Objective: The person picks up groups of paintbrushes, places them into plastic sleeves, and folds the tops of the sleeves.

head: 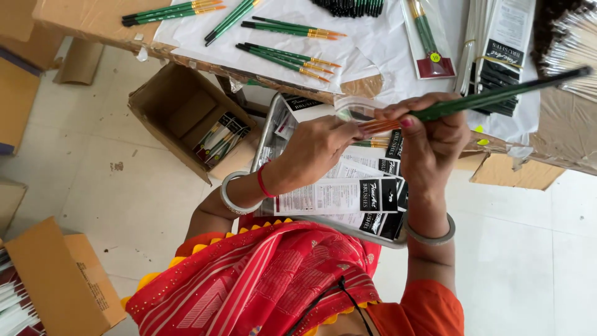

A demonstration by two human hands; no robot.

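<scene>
We see left hand (314, 149) pinching clear sleeve (354, 107), right hand (429, 140) gripping green brush (497, 94), above tray (264, 134) of white-and-black cards (339, 196).

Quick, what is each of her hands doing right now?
Left hand: closed, pinching the clear plastic sleeve at the brush tips.
Right hand: closed around the green-handled paintbrushes.

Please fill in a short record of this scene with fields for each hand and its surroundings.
Right hand: grips a green-handled brush
Left hand: at the brush's orange end, beside a clear plastic sleeve; grip unclear
Below the hands: metal tray holding printed black-and-white cards
Table: more green brushes on white paper
Floor: open cardboard box with packed brushes
</scene>
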